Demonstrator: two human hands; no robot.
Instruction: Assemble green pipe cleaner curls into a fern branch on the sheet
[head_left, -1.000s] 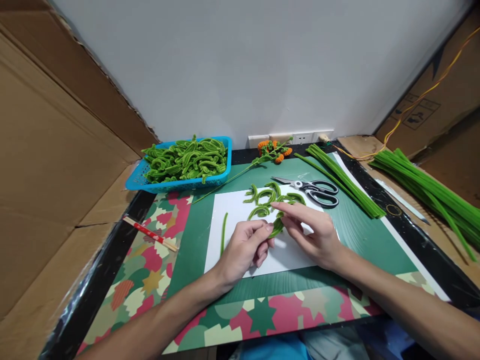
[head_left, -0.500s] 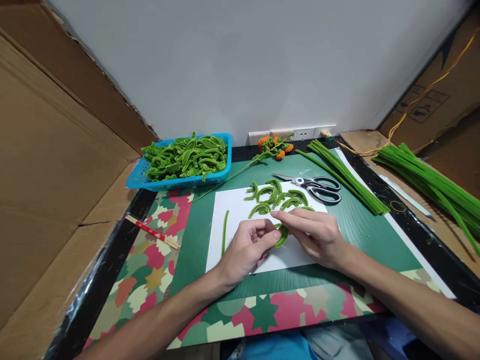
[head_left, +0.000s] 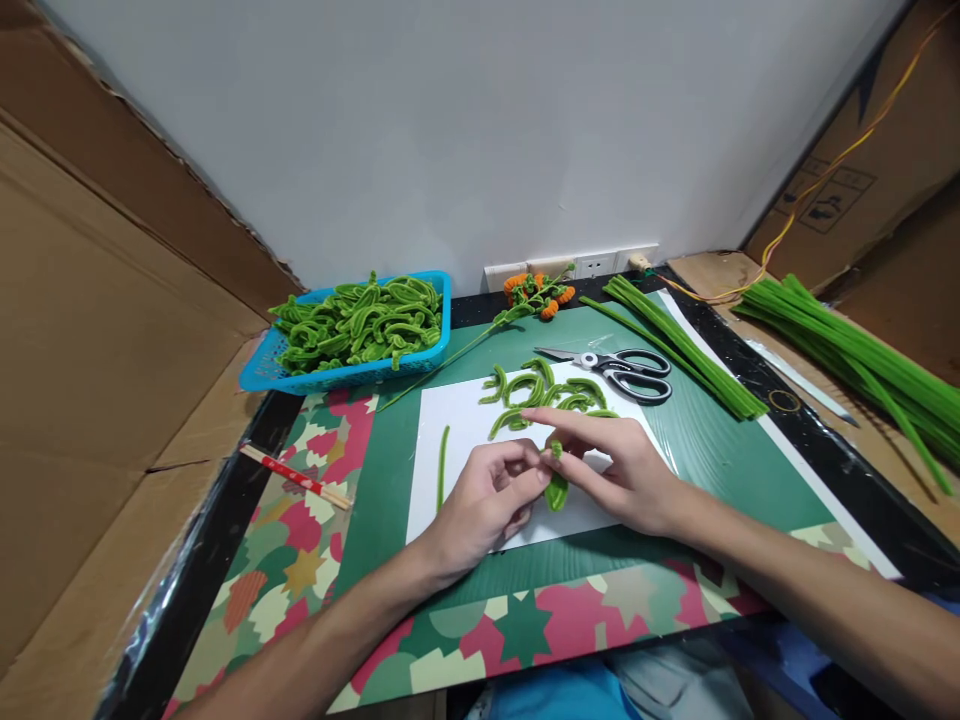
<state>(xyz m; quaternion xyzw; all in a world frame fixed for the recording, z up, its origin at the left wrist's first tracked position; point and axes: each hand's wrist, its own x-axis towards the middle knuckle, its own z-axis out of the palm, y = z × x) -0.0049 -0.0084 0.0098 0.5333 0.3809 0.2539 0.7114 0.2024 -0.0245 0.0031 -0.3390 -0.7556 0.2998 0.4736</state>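
Between my two hands is a folded green pipe cleaner (head_left: 556, 492), its looped end hanging toward me over the white paper (head_left: 469, 412). My left hand (head_left: 501, 495) pinches it with thumb and fingertips. On its other side, my right hand (head_left: 611, 470) grips it between thumb and a finger, the index finger stretched out above. Part of the piece is hidden by the fingers. Just beyond my hands lie several bent pipe cleaner pieces (head_left: 525, 388). One straight green piece (head_left: 442, 468) rests left of my left hand.
A blue basket (head_left: 341, 380) heaped with shaped green pieces stands back left. Black-handled scissors (head_left: 630, 375) lie beyond the paper. An orange-flowered stem (head_left: 536, 295) is near the wall. Long pipe cleaner bundles (head_left: 679, 345) lie right; wrapped chopsticks (head_left: 296, 477) lie left.
The held pipe cleaner has turned so its loop points toward me. My right hand has tilted, opening a gap between index finger and thumb. The whole view has shifted slightly.
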